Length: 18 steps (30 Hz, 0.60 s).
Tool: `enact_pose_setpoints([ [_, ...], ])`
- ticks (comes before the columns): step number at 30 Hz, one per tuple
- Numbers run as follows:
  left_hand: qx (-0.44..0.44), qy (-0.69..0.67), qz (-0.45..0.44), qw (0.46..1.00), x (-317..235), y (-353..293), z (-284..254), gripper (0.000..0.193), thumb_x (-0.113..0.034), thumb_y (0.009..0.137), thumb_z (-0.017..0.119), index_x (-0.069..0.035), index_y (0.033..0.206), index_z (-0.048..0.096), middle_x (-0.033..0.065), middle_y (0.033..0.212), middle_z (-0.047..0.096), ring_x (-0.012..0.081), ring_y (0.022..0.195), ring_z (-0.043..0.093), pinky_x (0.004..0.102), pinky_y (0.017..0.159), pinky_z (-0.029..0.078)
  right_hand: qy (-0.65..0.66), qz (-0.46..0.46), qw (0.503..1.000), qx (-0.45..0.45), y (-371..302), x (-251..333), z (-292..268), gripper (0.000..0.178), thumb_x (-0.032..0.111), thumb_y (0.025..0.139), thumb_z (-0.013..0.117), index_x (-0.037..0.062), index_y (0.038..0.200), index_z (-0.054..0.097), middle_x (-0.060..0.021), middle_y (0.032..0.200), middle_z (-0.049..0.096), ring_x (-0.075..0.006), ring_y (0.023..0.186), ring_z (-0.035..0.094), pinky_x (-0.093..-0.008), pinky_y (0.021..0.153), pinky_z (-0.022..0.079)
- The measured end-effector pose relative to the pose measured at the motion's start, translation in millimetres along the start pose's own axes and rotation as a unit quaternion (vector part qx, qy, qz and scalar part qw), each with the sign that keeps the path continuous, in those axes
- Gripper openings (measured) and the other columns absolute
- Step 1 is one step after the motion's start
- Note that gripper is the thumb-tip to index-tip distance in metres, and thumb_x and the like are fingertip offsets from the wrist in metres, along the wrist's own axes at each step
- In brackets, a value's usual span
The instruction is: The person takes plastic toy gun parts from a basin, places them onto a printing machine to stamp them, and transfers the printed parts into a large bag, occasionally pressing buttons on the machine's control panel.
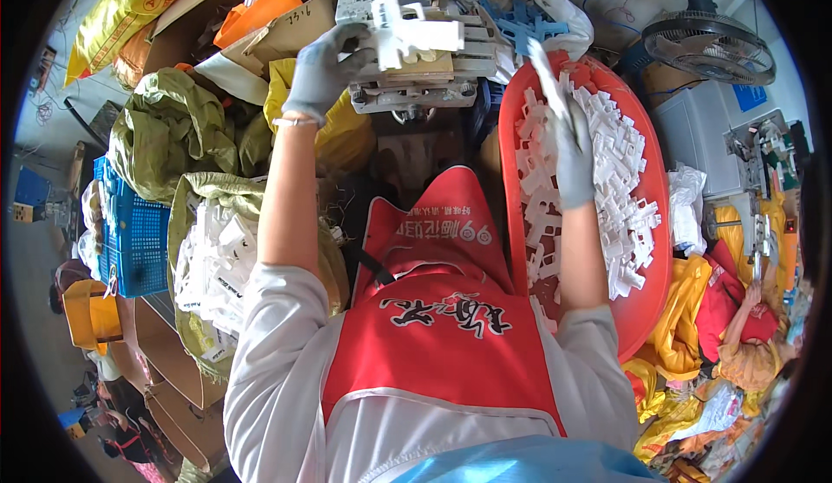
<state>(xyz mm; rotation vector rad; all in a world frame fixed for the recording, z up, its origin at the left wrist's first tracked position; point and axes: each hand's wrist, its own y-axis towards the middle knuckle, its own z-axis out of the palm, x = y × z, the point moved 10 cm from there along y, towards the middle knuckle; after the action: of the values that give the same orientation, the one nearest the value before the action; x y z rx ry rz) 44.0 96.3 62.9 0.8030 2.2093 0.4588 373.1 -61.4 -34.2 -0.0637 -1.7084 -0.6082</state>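
My left hand [334, 68], in a grey glove, is at the bench machine [414, 93]. Its bent fingers and thumb close on the left edge of a white plastic toy gun piece [416, 35]. That piece lies over a wooden block [418, 73] on the machine's bed; whether it rests there or is slightly raised I cannot make out. My right hand [574, 158], gloved too, grips a slim white plastic piece [548, 77], seen nearly edge-on. It is above a red oval tub [660, 310] heaped with white plastic pieces [620, 166].
Blue toy gun pieces [524, 23] lie in a white bag behind the tub. A fan [709, 45] stands far right. On the left are an open sack of white pieces [215, 253], a blue crate [134, 231] and a cardboard box [299, 36]. Another person's arm [747, 316] shows at right.
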Motion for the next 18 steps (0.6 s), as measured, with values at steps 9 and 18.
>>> enact_pose_setpoints([
  [9, -0.092, -0.030, -0.195, 0.976, 44.0, -133.2, -78.6, 0.029, -0.010, 0.082, 0.069, -0.003, 0.109, 0.064, 0.0053, 0.098, 0.069, 0.0092, 0.083, 0.064, 0.0241, 0.076, 0.050, -0.369, -0.315, 0.859, 0.162, 78.0, 78.0, 145.1, 0.046, 0.009, 0.082, 0.058, 0.0234, 0.125, 0.056, -0.0069, 0.113, 0.060, -0.0283, 0.104, 0.057, -0.0385, 0.091, 0.044],
  [18, -0.087, -0.163, -0.226, 0.956, 45.9, -167.7, -60.6, 0.024, 0.000, 0.086, 0.063, -0.001, 0.110, 0.062, 0.0042, 0.116, 0.061, 0.0080, 0.093, 0.059, 0.0229, 0.081, 0.049, -0.517, -0.387, 0.710, 0.279, 57.8, 108.4, 175.3, 0.035, 0.019, 0.091, 0.053, 0.0039, 0.122, 0.053, -0.0130, 0.130, 0.050, -0.0331, 0.114, 0.051, -0.0413, 0.093, 0.044],
])
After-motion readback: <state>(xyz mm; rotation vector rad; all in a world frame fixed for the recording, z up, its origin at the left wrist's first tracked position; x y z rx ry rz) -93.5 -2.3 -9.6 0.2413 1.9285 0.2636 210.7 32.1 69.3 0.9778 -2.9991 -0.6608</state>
